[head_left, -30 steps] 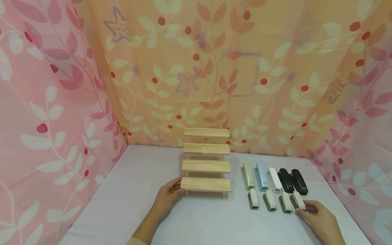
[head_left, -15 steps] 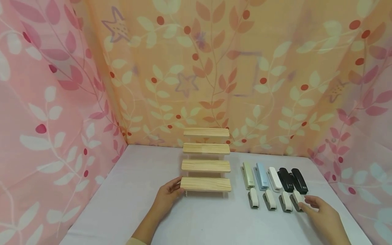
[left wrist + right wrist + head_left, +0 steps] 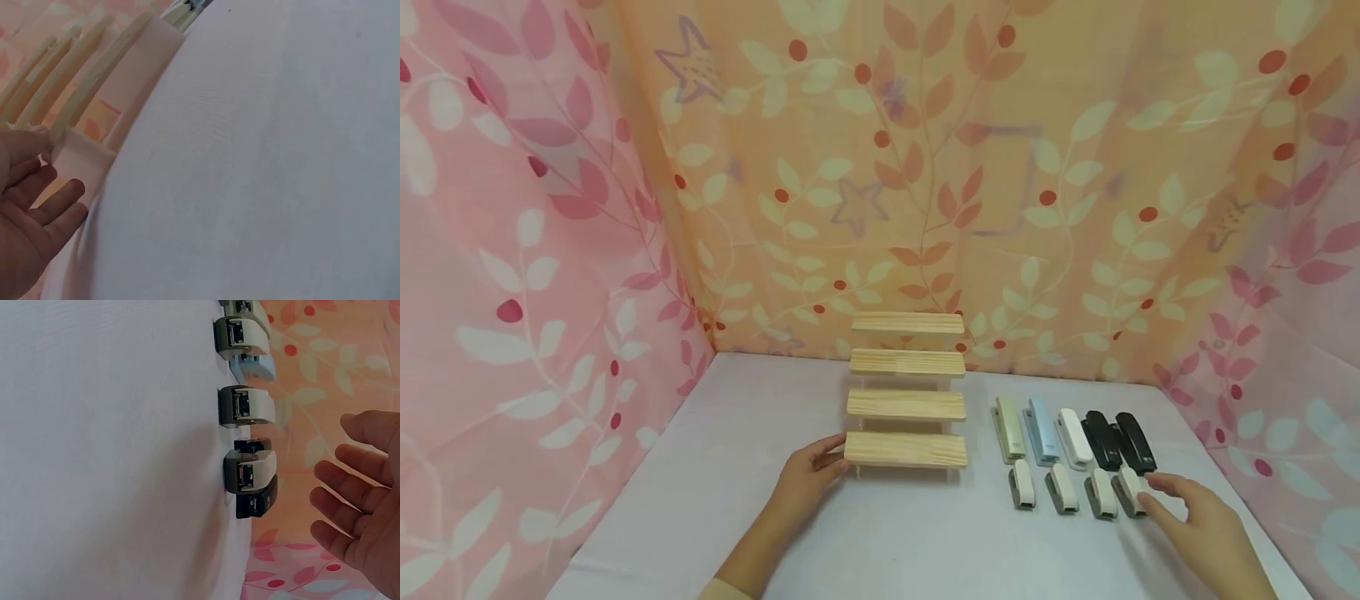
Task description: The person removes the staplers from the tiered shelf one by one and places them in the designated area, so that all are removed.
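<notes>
My left hand (image 3: 808,479) holds the left end of the lowest step of a four-tier wooden display stand (image 3: 906,450), thumb in front and a finger behind. In the left wrist view the other fingers (image 3: 59,206) extend loosely beside the stand's pale side leg (image 3: 84,159). The right hand (image 3: 1206,521) hovers with parted fingers beside the rightmost small white stapler (image 3: 1131,490), which has a grey base. From the right wrist, the fingers (image 3: 347,487) look straight and apart from the small staplers (image 3: 253,472), with nothing between them.
More small white staplers (image 3: 1062,489) line the front row. Behind them lie longer staplers: green (image 3: 1010,431), blue (image 3: 1042,432), white (image 3: 1076,439) and two black ones (image 3: 1135,443). A white cloth covers the table (image 3: 730,450); floral curtains (image 3: 925,167) enclose its back and sides.
My right hand has let go of the rightmost small stapler and drawn slightly right, fingers parting. That stapler now stands in the front row. The left hand stays on the stand.
</notes>
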`<state>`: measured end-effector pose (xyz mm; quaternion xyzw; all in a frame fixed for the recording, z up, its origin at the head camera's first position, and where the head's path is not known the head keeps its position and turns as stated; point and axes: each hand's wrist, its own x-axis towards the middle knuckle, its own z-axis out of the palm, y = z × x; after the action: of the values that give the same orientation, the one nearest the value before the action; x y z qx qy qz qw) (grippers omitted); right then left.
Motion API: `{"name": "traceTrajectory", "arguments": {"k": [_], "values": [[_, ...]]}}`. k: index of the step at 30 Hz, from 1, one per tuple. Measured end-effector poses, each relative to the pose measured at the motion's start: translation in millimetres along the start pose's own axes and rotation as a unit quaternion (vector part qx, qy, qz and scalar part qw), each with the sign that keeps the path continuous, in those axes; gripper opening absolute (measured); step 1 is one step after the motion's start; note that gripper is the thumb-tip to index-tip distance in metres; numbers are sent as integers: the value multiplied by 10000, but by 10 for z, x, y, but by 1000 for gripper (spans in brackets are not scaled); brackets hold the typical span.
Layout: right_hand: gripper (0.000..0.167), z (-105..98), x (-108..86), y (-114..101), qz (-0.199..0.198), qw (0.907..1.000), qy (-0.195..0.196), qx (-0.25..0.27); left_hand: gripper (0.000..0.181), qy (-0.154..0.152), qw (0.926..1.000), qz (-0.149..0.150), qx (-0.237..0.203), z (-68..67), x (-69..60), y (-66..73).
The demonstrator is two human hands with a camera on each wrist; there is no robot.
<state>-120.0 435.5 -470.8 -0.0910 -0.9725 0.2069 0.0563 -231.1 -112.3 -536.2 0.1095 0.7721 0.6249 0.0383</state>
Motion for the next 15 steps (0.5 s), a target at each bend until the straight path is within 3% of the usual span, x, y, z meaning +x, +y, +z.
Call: {"name": "traceTrajectory", "arguments": {"k": [8,15], "values": [[61,-73,-51,141,-388,9983,195,-385,40,-263,9994,-114,190,-150,-84,147],[48,-136,-54,220,-817,9942,143,-680,40,-375,9960,147,791,-344,-211,307]]}}
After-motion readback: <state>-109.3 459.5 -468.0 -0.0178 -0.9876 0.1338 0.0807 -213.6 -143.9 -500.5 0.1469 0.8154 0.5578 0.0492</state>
